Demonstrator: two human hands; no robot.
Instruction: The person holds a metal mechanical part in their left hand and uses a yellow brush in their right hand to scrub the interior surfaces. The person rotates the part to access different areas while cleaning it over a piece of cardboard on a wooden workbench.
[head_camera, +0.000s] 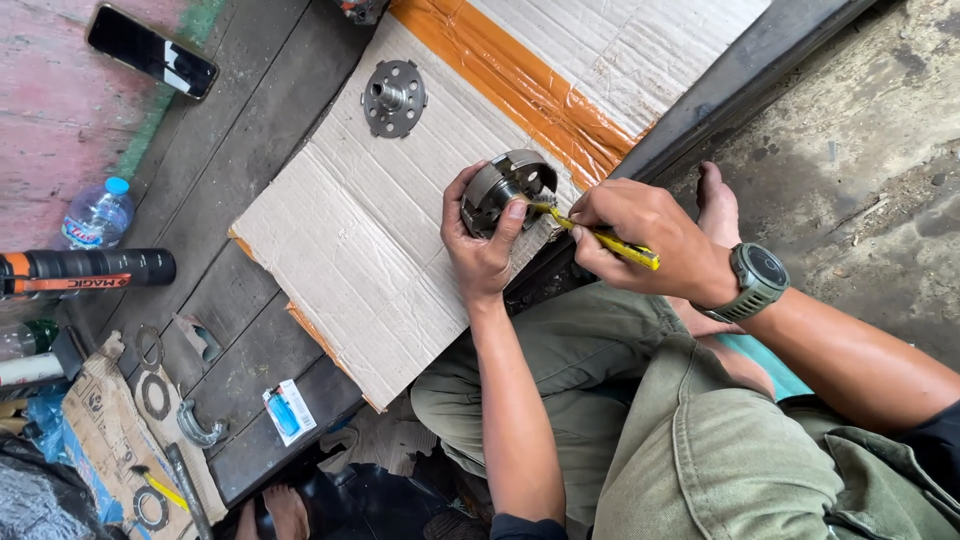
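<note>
Left hand (482, 250) grips the round metal clutch hub (508, 190) upright on the cardboard sheet (350, 250); right hand (640, 240) has its fingers closed on a yellow-handled tool (605, 240), tip at the hub's rim. Looks like prying or scraping, needing a steady hub. Small white-and-blue packet (288, 411) lower left, clear bottle (97, 214) with blue cap far left.

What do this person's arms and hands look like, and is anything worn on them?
Both hands, left and right, are bare, without gloves. The right wrist carries a grey-green sports watch with a round dark face. Dark sleeve edges show at the upper arms; the forearms are uncovered.
</note>
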